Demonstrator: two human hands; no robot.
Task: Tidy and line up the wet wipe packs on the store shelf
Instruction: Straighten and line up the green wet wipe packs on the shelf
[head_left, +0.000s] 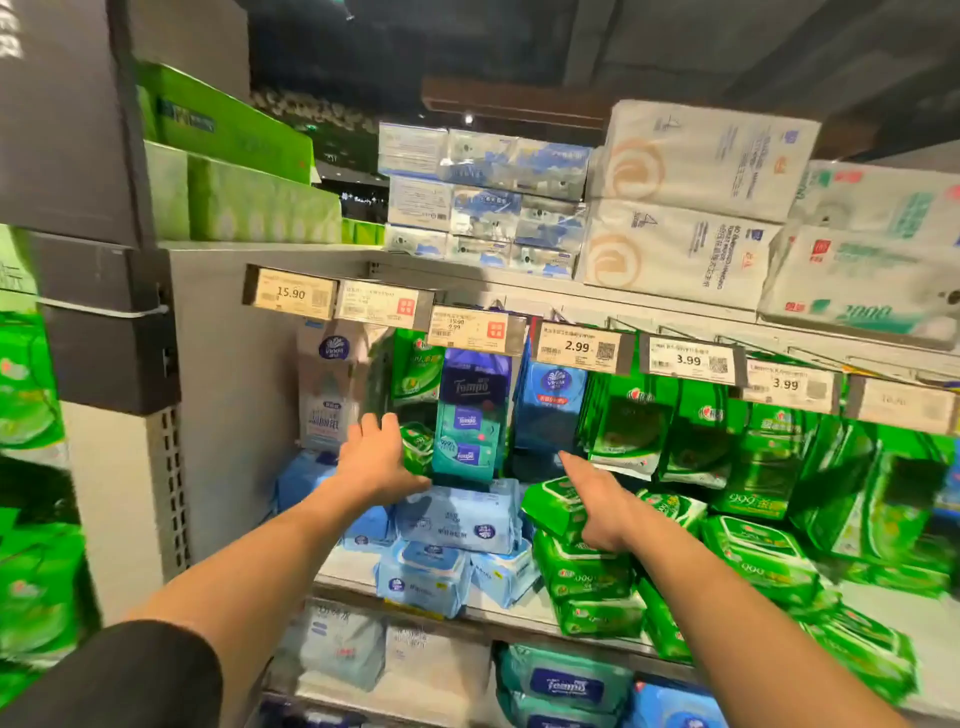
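Light blue wet wipe packs (457, 519) lie piled unevenly on the middle shelf (483, 616). Beside them on the right, green wet wipe packs (582, 577) are stacked askew. A hanging teal and purple Tempo pack (467, 421) is above the blue pile. My left hand (376, 457) reaches in at the left of the Tempo pack, fingers spread, touching a small green pack (418, 447) behind it. My right hand (597, 509) rests on top of the green stack, index finger extended, other fingers curled on the pack's edge. Neither hand clearly holds anything.
Price tags (576, 345) line the shelf rail above. More green packs (753, 452) hang and lie to the right. Tissue bundles (685, 197) fill the top shelf. A grey upright panel (218, 415) closes the left side. Lower shelf holds more wipe packs (566, 686).
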